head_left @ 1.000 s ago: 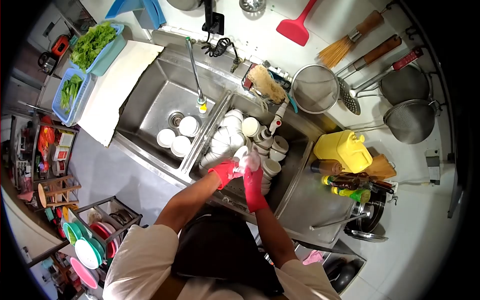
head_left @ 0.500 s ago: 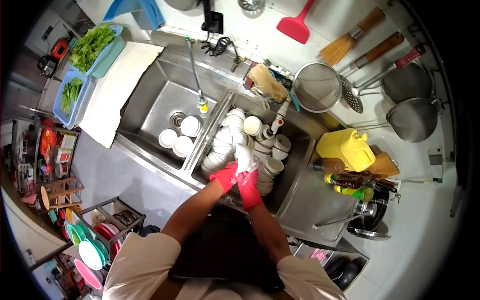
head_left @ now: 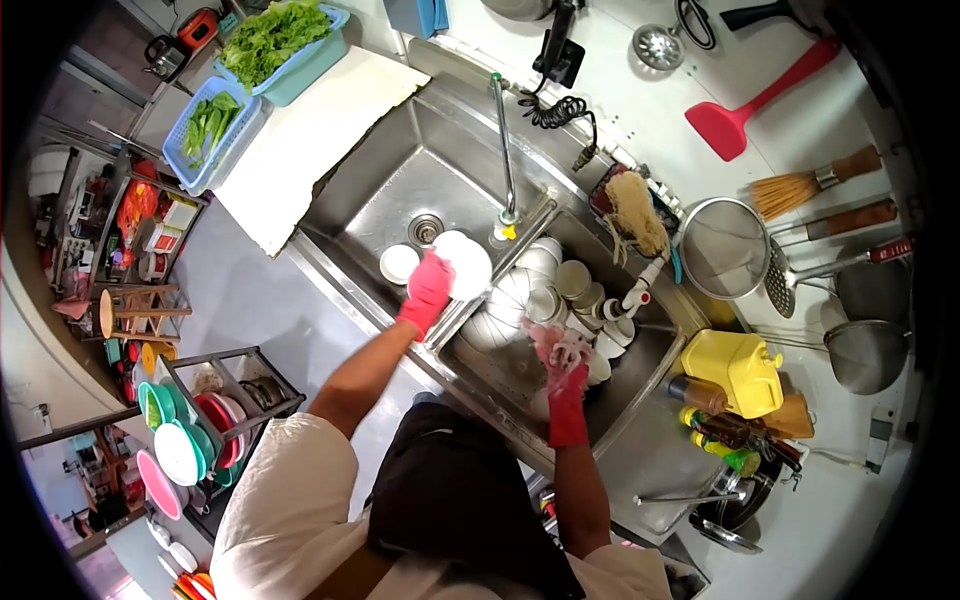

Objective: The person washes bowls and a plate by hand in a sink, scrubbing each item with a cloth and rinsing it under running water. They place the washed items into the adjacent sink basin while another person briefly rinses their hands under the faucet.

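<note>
My left hand (head_left: 430, 292), in a red rubber glove, is closed on the edge of a white bowl (head_left: 470, 268) above the left sink basin (head_left: 375, 195). Beside that bowl, a white cup (head_left: 399, 264) sits on the basin floor near the drain. My right hand (head_left: 567, 395), also red-gloved, is over the right basin (head_left: 640, 385), its fingers around a pale, sudsy scrubbing cloth (head_left: 563, 350). Stacked white bowls (head_left: 508, 295) lie in the right basin just beyond it. The left hand and held bowl partly cover the other white dishes in the left basin.
A faucet (head_left: 505, 160) stands behind the divider. Cardboard (head_left: 310, 150) and baskets of greens (head_left: 207, 135) are at the left. A yellow jug (head_left: 733, 372) and bottles (head_left: 720, 440) stand at the right. Strainers (head_left: 724, 248) and a red spatula (head_left: 740, 115) hang on the wall.
My hands have separated. The left has moved left with a white bowl, from the right basin to over the left basin. The right has moved slightly right. The view has shifted.
</note>
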A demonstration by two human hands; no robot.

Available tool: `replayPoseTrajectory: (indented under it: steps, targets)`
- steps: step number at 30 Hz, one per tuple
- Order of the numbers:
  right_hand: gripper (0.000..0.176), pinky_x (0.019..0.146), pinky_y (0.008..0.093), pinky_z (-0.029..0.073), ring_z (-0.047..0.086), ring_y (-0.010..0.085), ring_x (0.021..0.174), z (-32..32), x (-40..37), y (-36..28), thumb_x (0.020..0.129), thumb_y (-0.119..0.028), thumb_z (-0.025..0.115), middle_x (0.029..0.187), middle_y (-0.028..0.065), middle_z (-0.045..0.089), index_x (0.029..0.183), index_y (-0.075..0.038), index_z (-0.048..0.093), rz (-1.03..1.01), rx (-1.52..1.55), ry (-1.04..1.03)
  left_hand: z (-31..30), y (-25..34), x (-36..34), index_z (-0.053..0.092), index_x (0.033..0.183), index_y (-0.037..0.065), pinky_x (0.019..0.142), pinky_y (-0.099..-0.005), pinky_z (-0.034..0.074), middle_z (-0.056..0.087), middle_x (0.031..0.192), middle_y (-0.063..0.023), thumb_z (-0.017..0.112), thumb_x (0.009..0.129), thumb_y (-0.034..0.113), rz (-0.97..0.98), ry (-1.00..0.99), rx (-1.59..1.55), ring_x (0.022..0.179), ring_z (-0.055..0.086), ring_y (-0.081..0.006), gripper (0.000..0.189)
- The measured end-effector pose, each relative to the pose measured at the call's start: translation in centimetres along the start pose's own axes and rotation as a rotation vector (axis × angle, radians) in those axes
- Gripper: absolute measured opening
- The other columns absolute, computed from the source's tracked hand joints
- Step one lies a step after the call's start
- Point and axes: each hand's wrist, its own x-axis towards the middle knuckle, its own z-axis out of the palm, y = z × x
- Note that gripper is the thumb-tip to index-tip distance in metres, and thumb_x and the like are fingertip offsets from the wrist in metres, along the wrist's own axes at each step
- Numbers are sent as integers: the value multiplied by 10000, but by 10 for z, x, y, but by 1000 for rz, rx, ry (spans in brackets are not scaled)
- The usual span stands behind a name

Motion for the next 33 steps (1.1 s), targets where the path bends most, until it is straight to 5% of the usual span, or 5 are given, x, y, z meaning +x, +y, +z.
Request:
replayPoseTrajectory:
  steps: [14, 16, 22, 28, 33]
  targets:
    - [265, 764, 343, 475, 548, 206, 913, 47, -44, -37, 867, -226, 446, 1042, 82, 529, 1081, -72, 471, 114, -375, 652, 156, -325, 44, 582, 920, 32, 716, -387, 481, 607, 902, -173, 513, 758, 197, -720, -540, 48, 843, 595, -305, 242]
    - [265, 750, 341, 479, 549, 199, 911, 32, -52, -45, 859, -218, 470, 1039, 81, 530, 1078, -68, 478, 109, -329, 676, 5, -123, 80, 561, 970, 27, 796, -380, 460, 578, 1011, -171, 440, 807, 215, -401, -672, 439, 960, 551, -313, 276]
    - [304, 727, 360, 487, 545, 206, 919, -7, -65, -62, 894, -314, 377, 1085, 57, 510, 1123, -129, 450, 55, -492, 704, -1, 21, 31, 557, 801, 36, 620, -428, 442, 563, 742, -161, 436, 821, 178, 446, -31, -177, 713, 557, -325, 188]
    - [367, 801, 390, 455, 541, 249, 923, -13, -82, -82, 889, -403, 355, 1031, 87, 524, 1054, -94, 463, 128, -227, 590, 121, 116, -144, 565, 815, 20, 683, -332, 447, 597, 849, -148, 520, 815, 188, -195, -906, -547, 727, 554, -286, 174]
    - [257, 776, 326, 477, 554, 214, 912, 11, -93, -90, 844, -143, 494, 990, 92, 546, 1078, -36, 479, 98, -239, 763, 268, 82, -262, 550, 895, 27, 731, -324, 443, 597, 920, -138, 552, 781, 200, -74, -647, -409, 775, 550, -256, 207]
